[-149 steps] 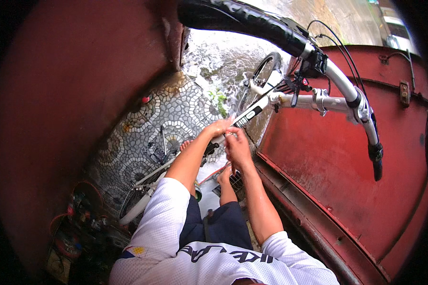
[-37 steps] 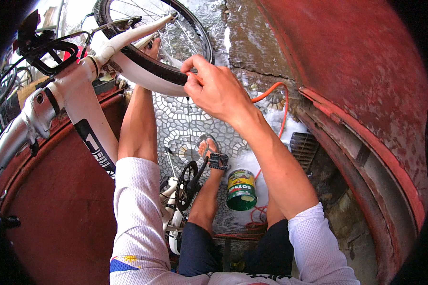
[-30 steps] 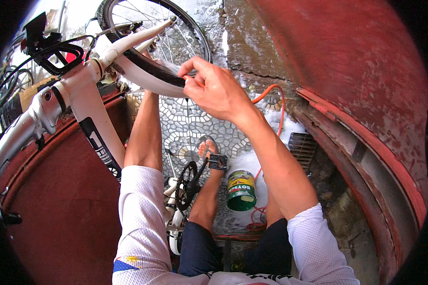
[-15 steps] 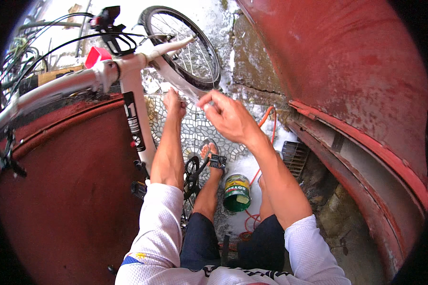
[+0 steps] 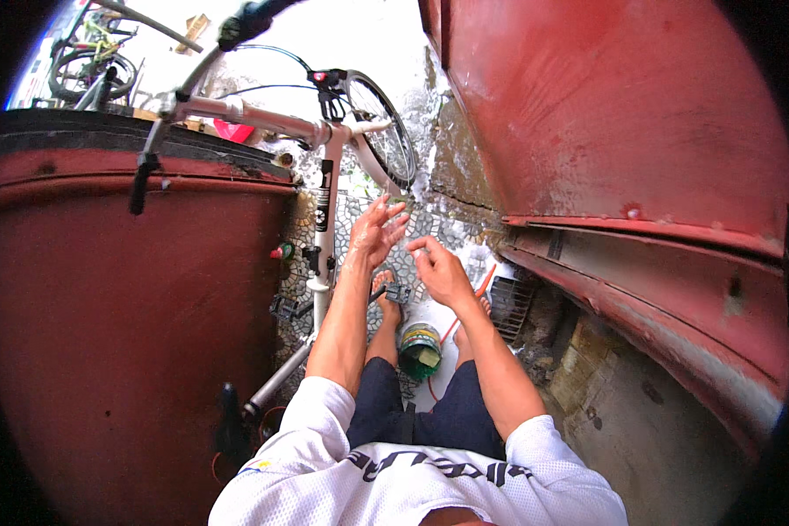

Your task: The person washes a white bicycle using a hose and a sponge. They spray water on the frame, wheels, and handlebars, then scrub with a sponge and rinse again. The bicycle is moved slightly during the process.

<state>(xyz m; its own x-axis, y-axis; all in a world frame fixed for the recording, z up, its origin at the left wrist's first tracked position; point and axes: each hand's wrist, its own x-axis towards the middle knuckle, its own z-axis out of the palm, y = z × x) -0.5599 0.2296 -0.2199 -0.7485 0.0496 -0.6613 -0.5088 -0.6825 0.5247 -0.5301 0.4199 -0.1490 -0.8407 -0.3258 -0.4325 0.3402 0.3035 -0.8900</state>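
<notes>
Left hand point(image 5: 375, 232) open, empty, nearer; white bicycle frame point(image 5: 324, 223) just beside, leftward, tube axis upright. Right hand point(image 5: 441, 270) loosely curled, empty, farther right.

Daylight scene, unevenly exposed. The strongest light lies above the white bicycle frame point(image 5: 324, 175), where the wet ground beyond the front wheel point(image 5: 381, 131) is blown out to near white, with no detail. Glare glints on wet paving beside the wheel and on the wet left hand point(image 5: 375, 232). The red wall point(image 5: 105, 333) left of the frame sits in deep shade, its lower part almost black. The red surface point(image 5: 605, 114) right of the frame is softly lit, with pale sheen. Fisheye distortion bends straight edges toward a black circular rim. Fine detail is soft, most so near the rim.
</notes>
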